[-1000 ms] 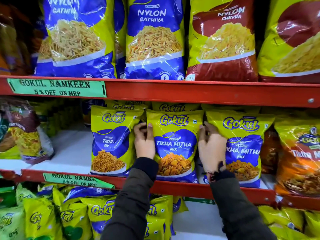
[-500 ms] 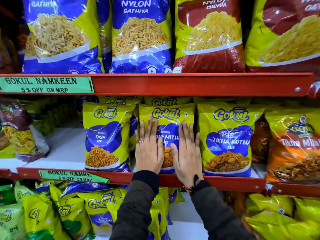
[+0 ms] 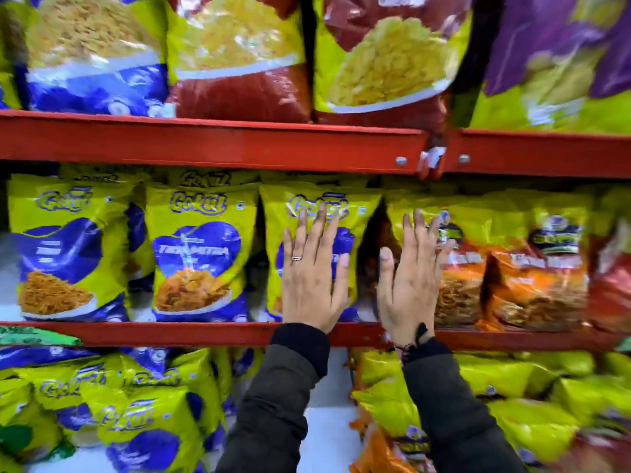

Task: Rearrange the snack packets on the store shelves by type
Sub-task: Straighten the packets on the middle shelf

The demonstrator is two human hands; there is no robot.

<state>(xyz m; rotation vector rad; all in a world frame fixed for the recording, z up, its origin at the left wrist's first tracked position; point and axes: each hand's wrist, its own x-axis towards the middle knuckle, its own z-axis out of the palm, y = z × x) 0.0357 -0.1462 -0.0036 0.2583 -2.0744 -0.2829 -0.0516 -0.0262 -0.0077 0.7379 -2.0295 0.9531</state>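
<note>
Glossy plastic snack packets [image 3: 201, 247] sit on red painted metal shelves [image 3: 211, 145].

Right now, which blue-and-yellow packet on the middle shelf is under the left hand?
The third blue-and-yellow packet from the left; the left hand lies flat on it, the other two untouched.

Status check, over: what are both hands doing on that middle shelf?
Left hand open, flat on yellow-and-blue Gokul packet. Right hand open, against yellow-and-orange packet. Nothing gripped. Nothing in the way.

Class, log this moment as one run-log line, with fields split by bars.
left hand: open, flat on blue packet | right hand: open, flat on orange packet | shelf: middle | nothing grasped
</note>
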